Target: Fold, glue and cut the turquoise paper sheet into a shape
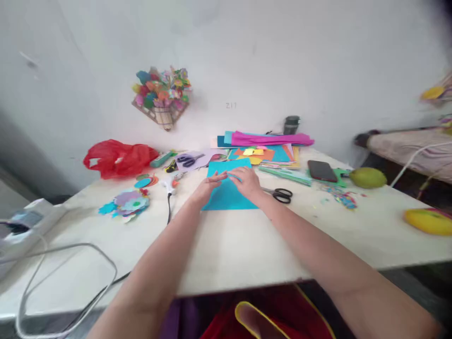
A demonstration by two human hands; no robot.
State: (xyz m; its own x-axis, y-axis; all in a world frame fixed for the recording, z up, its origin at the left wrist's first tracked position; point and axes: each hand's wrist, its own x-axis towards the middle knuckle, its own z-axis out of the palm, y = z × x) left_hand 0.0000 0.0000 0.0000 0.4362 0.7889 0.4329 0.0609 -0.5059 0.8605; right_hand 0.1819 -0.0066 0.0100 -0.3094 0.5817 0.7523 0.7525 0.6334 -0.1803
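Note:
A bright blue sheet [231, 203], of paper or thin foam, lies flat on the white table [243, 249]. My left hand [211, 186] rests on its left side, fingers stretched out towards the middle. From the right, my right hand [245, 181] lies over the sheet with its fingers extended, fingertips close to those of the left. Whether the fingertips touch a small piece there is too blurred to tell. Black-handled scissors [281, 195] lie just right of my right wrist, their blades partly hidden by it.
Left are a red plastic bag [118, 159], foam flower shapes [132, 202], a corded white glue gun [169, 186] and a white cable [102, 252]. Scissors [189, 160] and coloured sheets [278, 153] lie behind. Right are a phone [322, 171], paper scraps [342, 197] and a greenish-yellow fruit [369, 177].

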